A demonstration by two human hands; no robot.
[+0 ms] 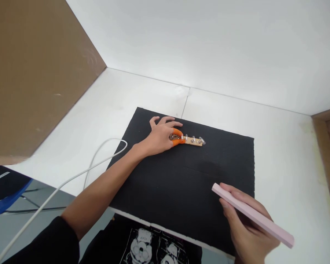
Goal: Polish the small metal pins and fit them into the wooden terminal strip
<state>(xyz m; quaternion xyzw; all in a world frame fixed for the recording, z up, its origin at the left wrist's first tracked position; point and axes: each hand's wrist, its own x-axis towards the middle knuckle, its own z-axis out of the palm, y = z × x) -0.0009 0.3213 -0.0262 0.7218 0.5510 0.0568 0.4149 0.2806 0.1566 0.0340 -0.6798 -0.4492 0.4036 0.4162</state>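
Note:
My left hand (162, 136) rests on the black mat (165, 183). Orange coverings (177, 132) are on its thumb and index finger, which close around the left end of a small light wooden strip (192, 141). Several small clear and metal pieces stand along that strip. Something metallic shows between the two covered fingers, too small to make out; the other fingers are spread. Closer to me on the right, my right hand (247, 223) grips a pale pink faceted stick (253, 214), slanting from upper left to lower right above the mat's edge.
A white cable (90, 168) loops over the left of the white table (280, 176) onto the mat. A brown panel (44, 73) stands at the left, a white wall (209, 44) behind, and a wooden frame (326, 154) at the right. A blue-edged chair (11, 200) is at lower left.

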